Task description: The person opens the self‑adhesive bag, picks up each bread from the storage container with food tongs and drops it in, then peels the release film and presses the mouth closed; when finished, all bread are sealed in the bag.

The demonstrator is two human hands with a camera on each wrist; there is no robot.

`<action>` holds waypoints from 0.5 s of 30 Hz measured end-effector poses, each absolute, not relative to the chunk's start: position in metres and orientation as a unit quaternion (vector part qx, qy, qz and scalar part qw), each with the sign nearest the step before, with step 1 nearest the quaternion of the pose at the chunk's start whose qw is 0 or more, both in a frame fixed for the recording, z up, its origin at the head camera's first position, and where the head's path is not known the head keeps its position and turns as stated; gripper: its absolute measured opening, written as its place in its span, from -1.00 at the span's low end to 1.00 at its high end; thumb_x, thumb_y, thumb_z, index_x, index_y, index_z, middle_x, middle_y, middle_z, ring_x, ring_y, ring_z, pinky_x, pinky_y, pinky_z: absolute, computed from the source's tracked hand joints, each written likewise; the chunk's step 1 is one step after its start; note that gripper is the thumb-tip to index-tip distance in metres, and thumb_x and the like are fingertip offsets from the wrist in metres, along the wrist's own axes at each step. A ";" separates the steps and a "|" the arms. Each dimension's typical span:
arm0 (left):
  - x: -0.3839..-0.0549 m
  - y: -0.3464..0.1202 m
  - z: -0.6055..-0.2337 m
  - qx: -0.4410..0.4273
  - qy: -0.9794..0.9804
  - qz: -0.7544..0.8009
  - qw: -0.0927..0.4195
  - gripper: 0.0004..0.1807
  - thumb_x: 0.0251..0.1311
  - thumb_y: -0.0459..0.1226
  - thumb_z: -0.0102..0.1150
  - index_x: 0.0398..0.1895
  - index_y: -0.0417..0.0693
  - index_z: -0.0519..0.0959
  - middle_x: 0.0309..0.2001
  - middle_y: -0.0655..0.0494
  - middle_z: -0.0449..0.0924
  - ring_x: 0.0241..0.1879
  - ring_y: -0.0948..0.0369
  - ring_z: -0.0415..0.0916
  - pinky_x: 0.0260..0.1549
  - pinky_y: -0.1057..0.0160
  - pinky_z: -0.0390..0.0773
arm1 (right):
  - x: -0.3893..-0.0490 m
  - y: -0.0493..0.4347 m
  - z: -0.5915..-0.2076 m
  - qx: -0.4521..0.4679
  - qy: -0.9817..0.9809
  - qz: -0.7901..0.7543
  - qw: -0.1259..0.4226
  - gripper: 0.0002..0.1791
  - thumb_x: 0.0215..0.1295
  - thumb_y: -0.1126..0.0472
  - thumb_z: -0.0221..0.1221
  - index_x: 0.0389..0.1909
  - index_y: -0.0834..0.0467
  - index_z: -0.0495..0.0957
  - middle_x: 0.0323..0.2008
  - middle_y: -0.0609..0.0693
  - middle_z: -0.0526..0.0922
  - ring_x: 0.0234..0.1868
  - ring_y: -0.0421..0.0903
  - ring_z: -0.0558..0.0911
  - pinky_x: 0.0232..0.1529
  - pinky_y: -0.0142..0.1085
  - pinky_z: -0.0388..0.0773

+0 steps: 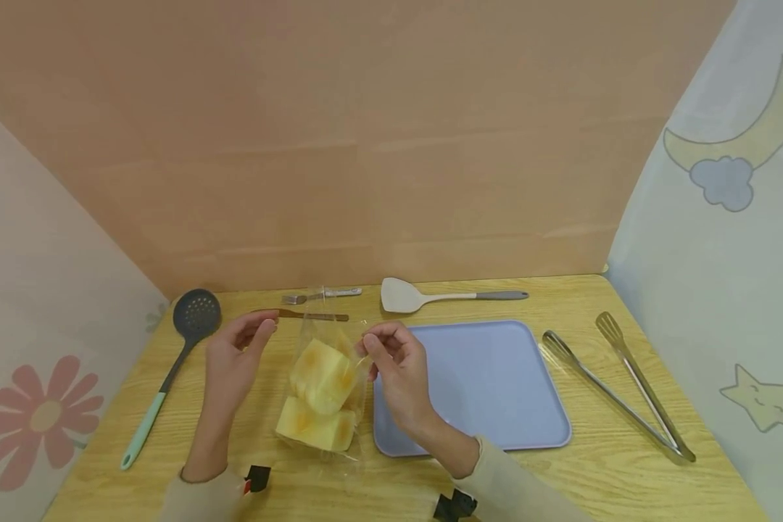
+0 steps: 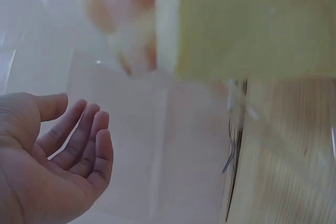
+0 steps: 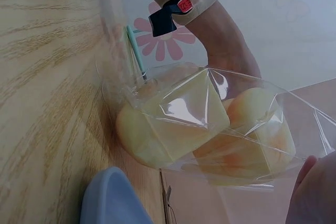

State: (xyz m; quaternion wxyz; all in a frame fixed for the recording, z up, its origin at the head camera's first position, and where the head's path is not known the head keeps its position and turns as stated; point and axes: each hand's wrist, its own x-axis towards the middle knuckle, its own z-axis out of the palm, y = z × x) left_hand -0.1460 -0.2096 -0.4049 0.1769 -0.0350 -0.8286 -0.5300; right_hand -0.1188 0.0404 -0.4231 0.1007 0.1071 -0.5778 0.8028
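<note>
A clear plastic bag (image 1: 359, 453) holds yellow, brown-patched chunks that look like bread (image 1: 322, 373), near the table's middle left. At its upper right edge, my right hand (image 1: 401, 366) pinches the film between thumb and fingers; in the right wrist view that hand (image 3: 315, 192) shows only partly. My left hand (image 1: 231, 362) is raised left of the bag, apart from it. Its fingers are loosely bent with nothing in them, as the left wrist view shows of the hand (image 2: 65, 156). Bread (image 3: 178, 116) presses against the shiny film in the right wrist view.
Right of the bag lies a lavender tray (image 1: 489, 391), with metal tongs (image 1: 626, 399) beyond. Behind are a white spatula (image 1: 401, 296), a fork (image 1: 296, 299) and a brown wooden utensil (image 1: 307, 315). A dark skimmer (image 1: 197, 315) with a mint handle lies far left.
</note>
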 end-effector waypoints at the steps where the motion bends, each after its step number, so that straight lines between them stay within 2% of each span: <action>1: -0.149 -0.207 -0.406 -0.036 -0.825 -0.541 0.157 -0.74 0.64 -0.29 0.27 0.20 -0.26 0.77 0.06 -0.10 0.82 -0.09 0.50 0.69 -0.07 0.57 0.63 | -0.119 0.041 -0.423 0.109 -0.578 0.802 0.102 -0.84 0.62 0.38 0.22 -0.06 0.46 0.56 -0.30 -0.12 0.75 -0.26 -0.20 0.70 -0.48 -0.47 0.55; 5: -0.161 -0.197 -0.411 -0.046 -0.812 -0.575 0.090 -0.65 0.70 -0.22 0.20 0.28 -0.30 0.71 0.16 -0.23 0.78 -0.01 0.43 0.72 0.00 0.48 0.68 | -0.119 0.041 -0.424 0.114 -0.580 0.800 0.104 -0.85 0.62 0.38 0.22 -0.06 0.46 0.57 -0.29 -0.13 0.75 -0.26 -0.19 0.70 -0.48 -0.46 0.55; 9: -0.170 -0.192 -0.416 -0.055 -0.800 -0.594 0.067 -0.64 0.71 -0.22 0.18 0.28 -0.33 0.71 0.18 -0.31 0.76 0.02 0.31 0.76 0.03 0.40 0.71 | -0.119 0.041 -0.424 0.118 -0.581 0.799 0.104 -0.85 0.62 0.39 0.22 -0.06 0.46 0.58 -0.29 -0.14 0.74 -0.25 -0.19 0.71 -0.49 -0.46 0.55; 15: -0.175 -0.190 -0.416 -0.050 -0.809 -0.583 0.051 -0.66 0.63 -0.20 0.32 0.21 -0.29 0.75 0.08 -0.15 0.82 -0.05 0.26 0.73 -0.06 0.43 0.69 | -0.119 0.040 -0.424 0.122 -0.577 0.801 0.102 -0.84 0.62 0.39 0.22 -0.05 0.48 0.57 -0.28 -0.14 0.74 -0.24 -0.22 0.71 -0.50 -0.45 0.54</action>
